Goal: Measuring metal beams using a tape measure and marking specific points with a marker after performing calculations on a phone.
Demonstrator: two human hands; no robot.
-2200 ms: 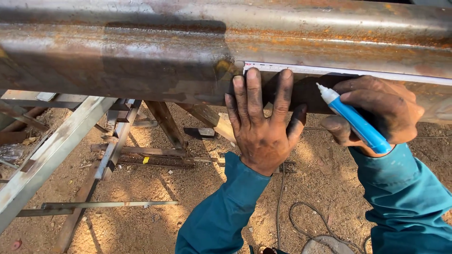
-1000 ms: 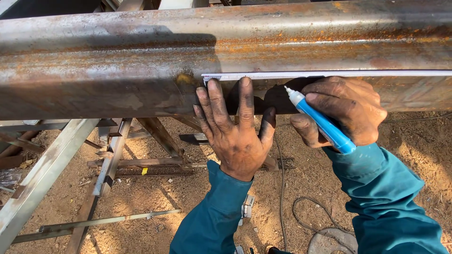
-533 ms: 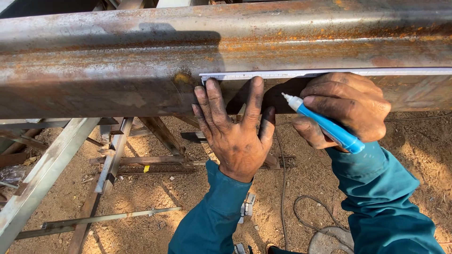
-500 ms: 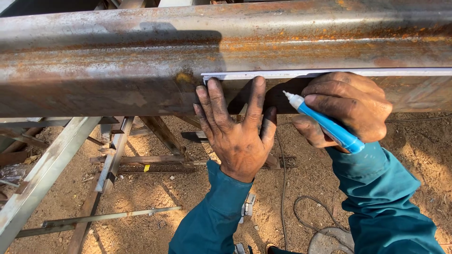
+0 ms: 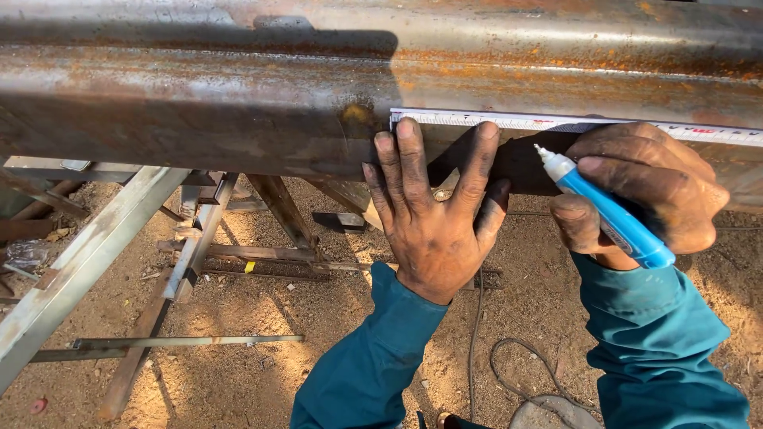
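A big rusty steel beam (image 5: 238,103) is running across in front of me, catching sun along its top and casting shade over its lower face. Beneath it, on the sandy ground (image 5: 238,381), loose steel bars (image 5: 87,262) and angle pieces are lying about, with a thin cable (image 5: 493,373) curling near my sleeves. A steel ruler (image 5: 556,121) is lying lengthwise along the beam's side, its left end just beside a yellowish spot on the metal. I am pressing my left hand (image 5: 433,214) flat against the beam, fingers spread and reaching up, the fingertips touching the ruler's lower edge near its left end. My right hand (image 5: 644,191) is curling closed around a blue paint marker (image 5: 608,210), pinching it between thumb and fingers, its white tip pointing up-left just under the ruler. I cannot tell whether the tip is touching the steel.
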